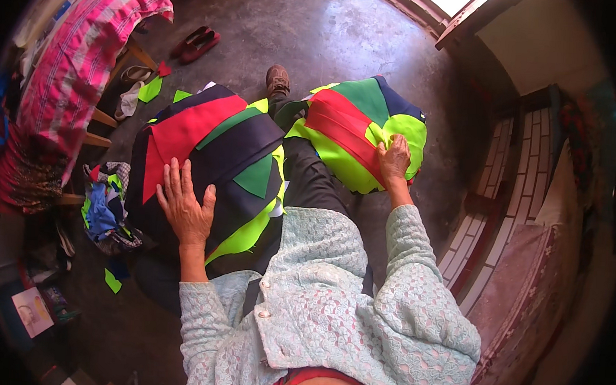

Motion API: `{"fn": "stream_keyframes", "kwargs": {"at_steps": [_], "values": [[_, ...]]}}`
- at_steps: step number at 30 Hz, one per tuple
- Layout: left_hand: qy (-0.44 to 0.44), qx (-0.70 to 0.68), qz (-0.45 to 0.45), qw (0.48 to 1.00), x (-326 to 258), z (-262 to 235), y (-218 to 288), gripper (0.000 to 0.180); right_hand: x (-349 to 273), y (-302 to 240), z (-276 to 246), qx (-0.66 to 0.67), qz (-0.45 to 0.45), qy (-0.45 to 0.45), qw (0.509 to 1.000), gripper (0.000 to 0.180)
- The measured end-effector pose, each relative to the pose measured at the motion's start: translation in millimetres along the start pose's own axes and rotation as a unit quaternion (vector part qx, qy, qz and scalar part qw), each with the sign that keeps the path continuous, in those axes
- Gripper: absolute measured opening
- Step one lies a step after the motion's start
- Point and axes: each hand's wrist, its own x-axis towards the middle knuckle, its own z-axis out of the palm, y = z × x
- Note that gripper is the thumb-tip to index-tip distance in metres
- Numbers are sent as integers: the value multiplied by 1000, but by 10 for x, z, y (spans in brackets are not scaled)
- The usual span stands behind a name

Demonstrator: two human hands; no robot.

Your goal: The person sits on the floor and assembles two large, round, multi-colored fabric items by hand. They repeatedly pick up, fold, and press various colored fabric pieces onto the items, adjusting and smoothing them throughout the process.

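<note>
Two big bundles of coloured cloth pieces rest against my legs. On the left bundle (245, 137), navy, red and green pieces overlap, with lime-green cloth along its right edge. My left hand (187, 207) lies flat on it, fingers spread over the red and navy cloth, holding nothing. The right bundle (358, 104) has red, green, navy and lime-green pieces. There my right hand (395, 159) has its fingers curled closed on a lime-green cloth piece (407, 128), whose folds bunch up beside the fingers. The fingertips are partly hidden.
At the left, a pink checked cloth (70, 75) drapes over wooden furniture. A bag of scraps (105, 210) and loose lime-green scraps (150, 89) lie on the floor near it. Dark red shoes (199, 45) stand farther off. To the right is a wooden bench-like frame (485, 202) with pale strips.
</note>
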Motion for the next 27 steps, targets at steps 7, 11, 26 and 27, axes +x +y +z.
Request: {"fn": "stream_keyframes", "kwargs": {"at_steps": [7, 11, 26, 27], "values": [[-2, 0, -4, 1000, -6, -8, 11, 65, 8, 53, -85, 40, -38, 23, 998, 20], [-1, 0, -3, 1000, -2, -6, 13, 65, 1, 106, -67, 55, -16, 31, 998, 17], [17, -16, -16, 1000, -35, 14, -26, 66, 546, -7, -524, 764, 178, -100, 613, 25], [26, -23, -19, 999, -36, 17, -23, 66, 584, -208, -632, 800, 176, -121, 561, 27]]}}
